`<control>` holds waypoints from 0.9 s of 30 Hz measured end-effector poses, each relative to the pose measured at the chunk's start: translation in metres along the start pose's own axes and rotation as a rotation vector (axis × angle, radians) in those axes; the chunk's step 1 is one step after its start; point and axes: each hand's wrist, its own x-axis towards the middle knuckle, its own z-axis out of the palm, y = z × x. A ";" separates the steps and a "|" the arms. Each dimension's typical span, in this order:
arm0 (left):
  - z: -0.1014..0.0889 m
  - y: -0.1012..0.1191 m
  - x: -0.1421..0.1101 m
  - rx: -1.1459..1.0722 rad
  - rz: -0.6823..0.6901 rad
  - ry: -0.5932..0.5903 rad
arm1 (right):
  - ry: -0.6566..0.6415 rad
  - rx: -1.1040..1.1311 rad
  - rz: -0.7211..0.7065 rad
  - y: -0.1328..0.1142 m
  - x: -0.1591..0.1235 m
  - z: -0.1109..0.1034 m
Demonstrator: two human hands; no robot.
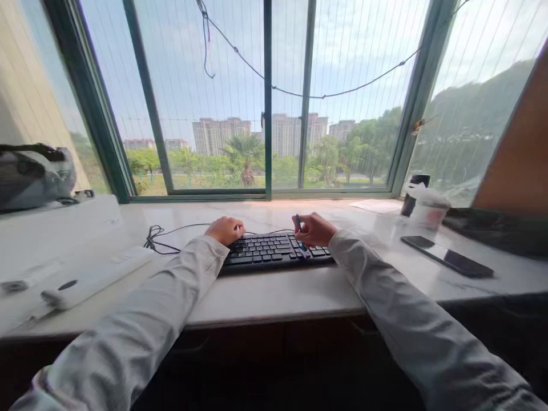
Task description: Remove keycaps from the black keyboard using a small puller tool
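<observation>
A black keyboard [274, 252] lies on the pale marble sill [291, 291] in front of the window. My left hand [225, 230] rests curled on the keyboard's left end, its fingers closed over the edge. My right hand [314, 229] is over the right half of the keys, pinching a slim blue tool [300, 230] whose tip points down among the keys. Both arms are in light grey sleeves.
The keyboard's cable [160, 238] is bundled to its left. A white box [81, 279] lies at the left, with a grey bag [36, 174] behind it. A black phone [447, 256], a white cup [426, 210], a dark bottle [413, 195] and paper [377, 205] are at the right.
</observation>
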 end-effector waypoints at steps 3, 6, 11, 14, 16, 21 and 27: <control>0.000 0.000 0.000 -0.002 -0.003 -0.002 | -0.111 0.071 0.024 0.001 0.000 0.001; -0.001 0.000 0.000 0.005 -0.016 0.003 | -0.220 0.135 0.042 0.000 -0.001 -0.002; -0.001 0.001 -0.001 0.007 -0.028 0.011 | -0.098 0.231 0.007 0.001 0.000 -0.009; -0.002 0.002 -0.002 0.007 -0.029 0.010 | 0.087 0.258 0.011 0.003 0.003 -0.008; -0.002 0.002 -0.002 0.009 -0.031 0.008 | 0.142 0.259 0.017 0.005 0.005 -0.004; -0.003 0.003 -0.001 0.001 -0.025 0.004 | 0.106 0.210 0.035 0.007 0.007 0.006; -0.003 0.003 -0.002 -0.004 -0.027 0.005 | 0.001 0.176 0.032 0.004 0.005 0.005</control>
